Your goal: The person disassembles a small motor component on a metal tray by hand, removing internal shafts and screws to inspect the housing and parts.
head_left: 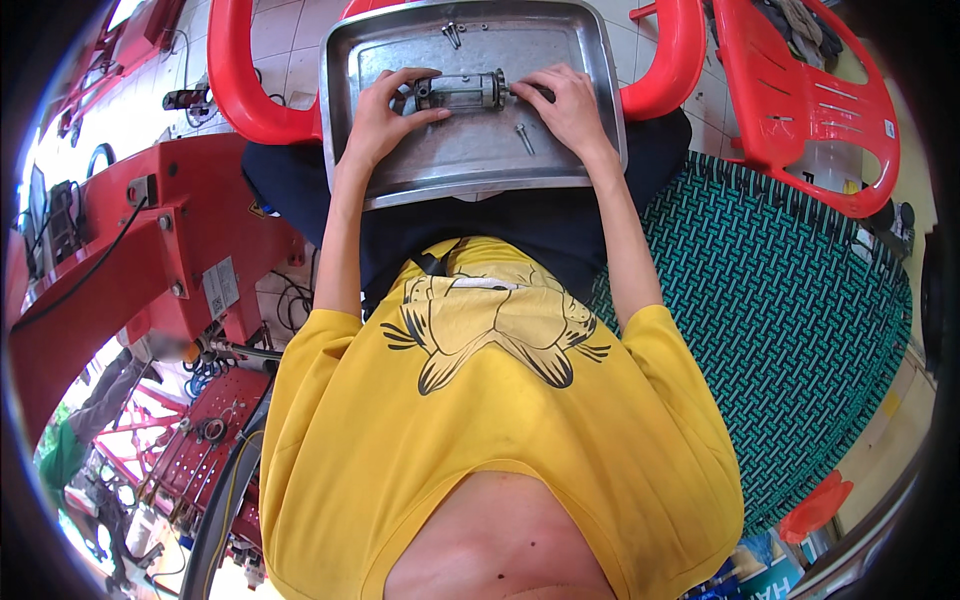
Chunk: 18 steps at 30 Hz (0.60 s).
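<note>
A cylindrical metal assembly [462, 92], with rods along its length and a dark flange at its right end, lies on its side over a shallow metal tray [400, 182]. Around its left end my left hand [382, 118] is closed, thumb on the near side and fingers on the far side. At the flange end, my right hand [570, 108] pinches with thumb and forefinger; whatever small piece sits between the fingertips is too small to name. A loose bolt [525, 139] rests in the tray just below the right hand. Several small screws [452, 36] lie near the tray's far edge.
Red plastic chair parts [660, 60] flank the tray, and another red chair [810, 110] stands at the far right. A green woven seat [770, 330] is on my right. Red machinery [160, 230] with cables crowds my left side.
</note>
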Motion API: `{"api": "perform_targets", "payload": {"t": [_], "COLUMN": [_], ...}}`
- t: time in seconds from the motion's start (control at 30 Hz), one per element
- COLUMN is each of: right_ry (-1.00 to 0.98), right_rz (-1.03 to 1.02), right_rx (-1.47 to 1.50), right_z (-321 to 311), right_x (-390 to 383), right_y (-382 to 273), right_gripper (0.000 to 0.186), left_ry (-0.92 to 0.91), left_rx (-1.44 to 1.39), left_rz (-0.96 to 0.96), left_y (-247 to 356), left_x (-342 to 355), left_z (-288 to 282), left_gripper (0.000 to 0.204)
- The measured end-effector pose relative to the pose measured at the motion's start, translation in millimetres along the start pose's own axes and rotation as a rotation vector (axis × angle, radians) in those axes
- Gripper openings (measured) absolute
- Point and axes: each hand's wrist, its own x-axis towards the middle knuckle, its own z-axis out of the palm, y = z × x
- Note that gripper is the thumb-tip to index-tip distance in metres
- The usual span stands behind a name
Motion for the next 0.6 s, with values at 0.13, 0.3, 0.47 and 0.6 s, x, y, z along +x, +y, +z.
{"api": "perform_targets", "payload": {"t": [0.13,0.3,0.47,0.6], "right_ry": [-0.011,0.013,0.124,0.107], "right_rz": [0.032,0.038,0.092,0.087], "right_rx": [0.102,0.0,0.186,0.005], "right_z": [-5,4,-5,-1], "right_x": [3,-2,3,0], "right_y": [-8,5,-14,-3], "right_gripper": [0.027,0.028,0.031,0.031], "left_ry": [0.005,0.019,0.018,0.026], "left_rx": [-0.019,0.002,-0.025,-0.016], "left_rz": [-0.014,0.027,-0.016,0.017], "left_y": [-3,-3,-6,-4], "left_x": [-2,2,-1,1], "left_z": [-1,2,0,1], "left_gripper": [0.056,0.056,0.056,0.057]}}
